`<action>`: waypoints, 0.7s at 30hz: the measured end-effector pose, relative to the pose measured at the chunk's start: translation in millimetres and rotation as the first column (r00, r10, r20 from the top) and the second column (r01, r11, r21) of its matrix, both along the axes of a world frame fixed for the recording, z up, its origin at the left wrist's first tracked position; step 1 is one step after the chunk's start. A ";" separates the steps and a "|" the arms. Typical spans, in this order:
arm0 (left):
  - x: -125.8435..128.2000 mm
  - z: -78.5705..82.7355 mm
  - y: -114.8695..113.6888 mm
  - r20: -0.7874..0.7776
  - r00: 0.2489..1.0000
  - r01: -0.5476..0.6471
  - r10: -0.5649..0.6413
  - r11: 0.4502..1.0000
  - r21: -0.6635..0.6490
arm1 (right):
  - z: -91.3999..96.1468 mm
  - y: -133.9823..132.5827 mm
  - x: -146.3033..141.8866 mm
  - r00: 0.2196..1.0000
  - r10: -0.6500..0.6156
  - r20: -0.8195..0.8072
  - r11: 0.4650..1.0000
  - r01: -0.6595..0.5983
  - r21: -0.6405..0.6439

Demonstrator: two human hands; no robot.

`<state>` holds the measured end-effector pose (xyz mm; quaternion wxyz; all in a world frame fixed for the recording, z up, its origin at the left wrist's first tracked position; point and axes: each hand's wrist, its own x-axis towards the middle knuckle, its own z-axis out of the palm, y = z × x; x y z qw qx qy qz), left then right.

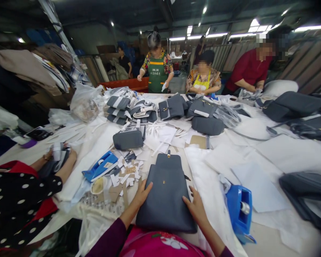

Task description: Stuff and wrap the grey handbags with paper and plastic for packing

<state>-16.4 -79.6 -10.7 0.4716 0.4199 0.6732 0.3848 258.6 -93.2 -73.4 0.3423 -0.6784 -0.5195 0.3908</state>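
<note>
A dark grey leather-look bag [164, 200] lies in front of me, its flap stretched away from me with a small gold clasp at the tip. A round gold stud shows on its front panel. My left hand [142, 194] grips the left side, thumb on top, other fingers partly hidden. On the right side, my right hand [195, 204] has its thumb on the panel and its fingers curved along the edge. Left of the bag are a heap of white paper scraps [127, 173] and a blue plastic container [100, 166].
Another blue container [239, 210] stands at right. Several grey bags, such as an upright one [172, 107], crowd the far table. At left, a co-worker's hands [61, 157] hold a grey-and-white piece. Several people are across the table. White sheets [259, 185] cover the right side.
</note>
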 end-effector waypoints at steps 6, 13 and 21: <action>-0.3 2.2 17.3 -0.047 0.998 -0.029 0.033 0.996 0.089 | 28.2 42.4 -33.8 0.965 0.036 0.261 0.968 -0.099 0.230; -2.6 -5.0 24.6 0.056 0.996 -0.076 0.070 0.992 0.104 | 56.7 101.0 -73.2 0.882 0.394 0.257 0.838 -0.460 0.293; 0.3 -6.5 27.9 0.389 0.913 -0.116 0.122 0.992 -0.041 | 83.4 157.0 -117.5 0.706 0.687 0.171 0.706 -0.705 0.073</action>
